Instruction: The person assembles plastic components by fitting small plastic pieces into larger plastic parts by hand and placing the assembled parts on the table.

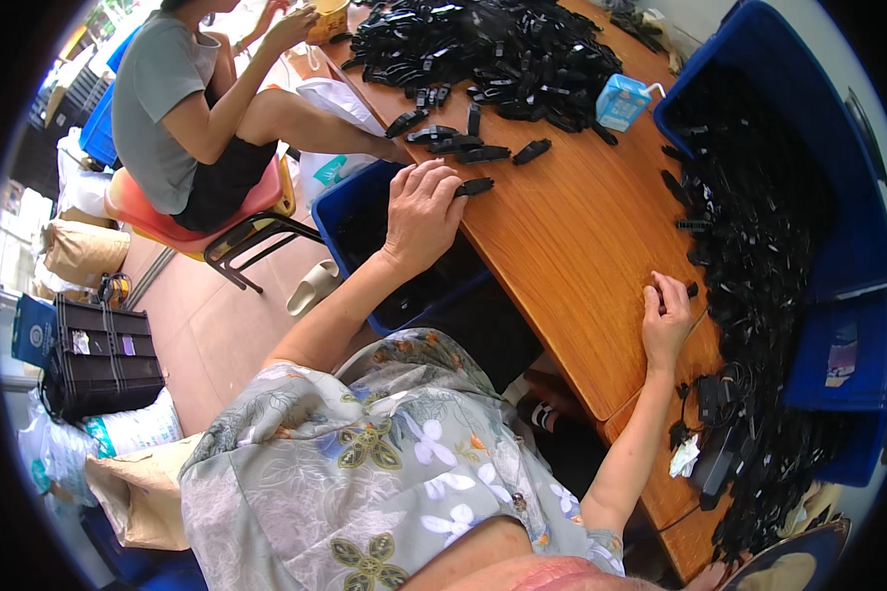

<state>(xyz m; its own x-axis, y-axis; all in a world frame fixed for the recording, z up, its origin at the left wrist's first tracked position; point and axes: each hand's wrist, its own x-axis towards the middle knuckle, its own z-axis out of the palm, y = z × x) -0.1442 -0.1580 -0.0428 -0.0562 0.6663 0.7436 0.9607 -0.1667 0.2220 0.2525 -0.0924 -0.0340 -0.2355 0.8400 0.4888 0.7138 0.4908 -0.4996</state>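
Observation:
My left hand point(422, 219) is at the table's left edge, above a blue bin, with its fingers bent and closed. A small elongated black plastic piece point(476, 186) sticks out from between its thumb and fingers. Several similar loose pieces point(483, 155) lie on the wood just beyond it. At the right side of the table, my right hand point(666, 313) has curled fingers, and the dark end of another black piece point(693, 290) shows at the fingertips. The rest of that piece is hidden by the hand. Close to this hand spreads a long heap of black pieces point(759, 256).
A big black heap point(483, 49) covers the table's point(547, 246) far end, beside a blue drink carton point(621, 102). Blue bins point(838, 345) stand at the right; another blue bin point(404, 313) sits below the left edge. A person point(182, 118) sits on a red chair point(158, 209) at far left.

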